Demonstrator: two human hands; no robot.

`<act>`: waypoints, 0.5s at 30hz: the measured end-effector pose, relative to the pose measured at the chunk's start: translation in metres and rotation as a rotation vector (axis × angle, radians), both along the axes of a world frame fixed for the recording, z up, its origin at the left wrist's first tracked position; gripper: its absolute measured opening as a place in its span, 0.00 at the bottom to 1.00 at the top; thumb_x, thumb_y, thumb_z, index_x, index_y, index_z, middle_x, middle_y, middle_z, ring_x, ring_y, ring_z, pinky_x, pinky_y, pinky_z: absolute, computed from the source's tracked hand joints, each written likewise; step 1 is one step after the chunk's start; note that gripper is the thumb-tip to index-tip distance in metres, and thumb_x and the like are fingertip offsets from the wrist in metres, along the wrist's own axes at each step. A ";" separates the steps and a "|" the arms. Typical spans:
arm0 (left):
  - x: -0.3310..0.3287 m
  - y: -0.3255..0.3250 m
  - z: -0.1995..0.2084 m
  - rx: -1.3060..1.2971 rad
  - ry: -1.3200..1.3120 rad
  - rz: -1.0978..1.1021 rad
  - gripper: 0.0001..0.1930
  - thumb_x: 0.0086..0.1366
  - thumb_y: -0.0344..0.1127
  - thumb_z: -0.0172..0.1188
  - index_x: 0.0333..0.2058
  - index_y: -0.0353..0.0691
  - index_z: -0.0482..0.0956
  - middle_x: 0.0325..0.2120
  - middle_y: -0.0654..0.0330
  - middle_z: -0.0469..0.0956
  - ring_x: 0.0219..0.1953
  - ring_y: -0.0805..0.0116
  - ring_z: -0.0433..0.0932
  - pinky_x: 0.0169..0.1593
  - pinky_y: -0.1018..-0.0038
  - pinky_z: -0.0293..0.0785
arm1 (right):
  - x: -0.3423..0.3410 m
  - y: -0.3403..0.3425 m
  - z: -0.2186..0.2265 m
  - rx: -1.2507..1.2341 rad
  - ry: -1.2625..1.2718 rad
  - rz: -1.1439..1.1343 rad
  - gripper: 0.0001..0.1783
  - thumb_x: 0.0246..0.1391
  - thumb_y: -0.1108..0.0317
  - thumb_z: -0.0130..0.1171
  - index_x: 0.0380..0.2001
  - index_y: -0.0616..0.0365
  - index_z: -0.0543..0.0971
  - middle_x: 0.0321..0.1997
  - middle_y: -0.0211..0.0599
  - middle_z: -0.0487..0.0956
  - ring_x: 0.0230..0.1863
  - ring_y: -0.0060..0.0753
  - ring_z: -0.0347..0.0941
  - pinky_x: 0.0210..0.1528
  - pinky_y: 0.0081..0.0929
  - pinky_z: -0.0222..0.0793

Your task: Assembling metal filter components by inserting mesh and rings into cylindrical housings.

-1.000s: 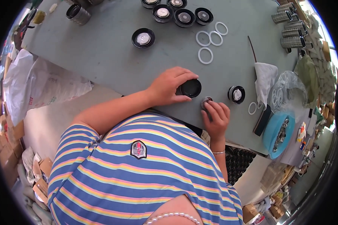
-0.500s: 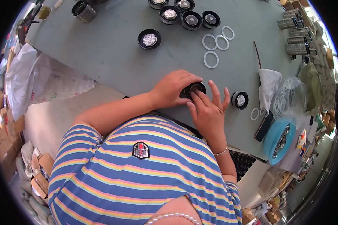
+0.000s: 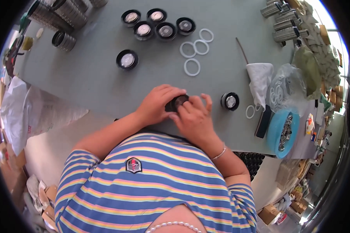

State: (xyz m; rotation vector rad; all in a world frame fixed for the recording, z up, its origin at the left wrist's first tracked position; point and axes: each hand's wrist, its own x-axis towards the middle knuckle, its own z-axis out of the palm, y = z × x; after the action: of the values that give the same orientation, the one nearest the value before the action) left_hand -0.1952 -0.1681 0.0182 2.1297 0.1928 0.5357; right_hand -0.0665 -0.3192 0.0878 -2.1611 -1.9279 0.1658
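Covering black round part point(image 3: 176, 103), left hand point(image 3: 156, 105), right hand point(image 3: 193, 118).

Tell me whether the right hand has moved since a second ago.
Yes. The right hand moved up and left, away from the table's near edge, onto the black round part that the left hand holds.

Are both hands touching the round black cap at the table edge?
Touching. The head view shows left hand and right hand fingers wrapped on the round black cap.

Seven black round caps point(image 3: 127, 59), five white rings point(image 3: 192, 67), one blue bowl point(image 3: 277, 130).
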 end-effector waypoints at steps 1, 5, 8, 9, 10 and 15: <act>-0.001 0.000 0.002 -0.011 0.019 0.009 0.40 0.47 0.41 0.80 0.61 0.44 0.78 0.53 0.56 0.83 0.56 0.50 0.79 0.62 0.56 0.75 | 0.001 -0.003 -0.002 0.037 0.019 -0.002 0.16 0.57 0.55 0.71 0.42 0.53 0.86 0.41 0.27 0.82 0.54 0.36 0.74 0.71 0.54 0.52; 0.002 -0.002 0.001 0.030 0.008 -0.006 0.39 0.48 0.42 0.80 0.60 0.45 0.78 0.53 0.61 0.84 0.55 0.52 0.80 0.61 0.57 0.75 | 0.004 -0.013 -0.005 0.107 0.074 -0.058 0.13 0.57 0.57 0.72 0.41 0.51 0.88 0.42 0.25 0.83 0.55 0.37 0.73 0.70 0.53 0.52; 0.002 -0.002 -0.003 0.015 0.002 0.007 0.38 0.48 0.41 0.81 0.60 0.46 0.78 0.53 0.61 0.84 0.56 0.52 0.80 0.61 0.57 0.75 | -0.008 -0.016 -0.011 0.096 -0.015 -0.095 0.14 0.60 0.54 0.70 0.43 0.51 0.88 0.46 0.24 0.84 0.63 0.40 0.72 0.76 0.55 0.46; 0.002 -0.002 -0.004 0.019 -0.006 0.006 0.39 0.47 0.41 0.81 0.60 0.46 0.78 0.53 0.60 0.83 0.56 0.52 0.79 0.61 0.57 0.75 | -0.010 -0.017 -0.012 0.113 -0.069 -0.120 0.15 0.61 0.54 0.69 0.43 0.51 0.88 0.48 0.24 0.84 0.66 0.41 0.71 0.78 0.57 0.43; 0.002 -0.001 -0.004 0.023 -0.015 0.005 0.39 0.46 0.41 0.81 0.60 0.46 0.79 0.53 0.59 0.83 0.56 0.52 0.79 0.61 0.56 0.74 | -0.012 -0.017 -0.012 0.110 -0.066 -0.120 0.15 0.61 0.54 0.69 0.43 0.51 0.88 0.48 0.24 0.84 0.66 0.41 0.71 0.78 0.57 0.43; 0.001 0.001 -0.004 0.064 -0.016 -0.013 0.39 0.47 0.40 0.81 0.60 0.44 0.78 0.55 0.56 0.82 0.58 0.50 0.79 0.63 0.55 0.74 | -0.004 -0.003 0.004 -0.026 0.008 -0.074 0.16 0.63 0.53 0.66 0.44 0.51 0.88 0.48 0.27 0.86 0.72 0.42 0.70 0.81 0.60 0.38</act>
State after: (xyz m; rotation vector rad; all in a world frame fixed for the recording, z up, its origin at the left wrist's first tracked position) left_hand -0.1943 -0.1673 0.0139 2.1863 0.1542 0.5575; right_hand -0.0705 -0.3221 0.0920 -2.2407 -1.8485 0.1872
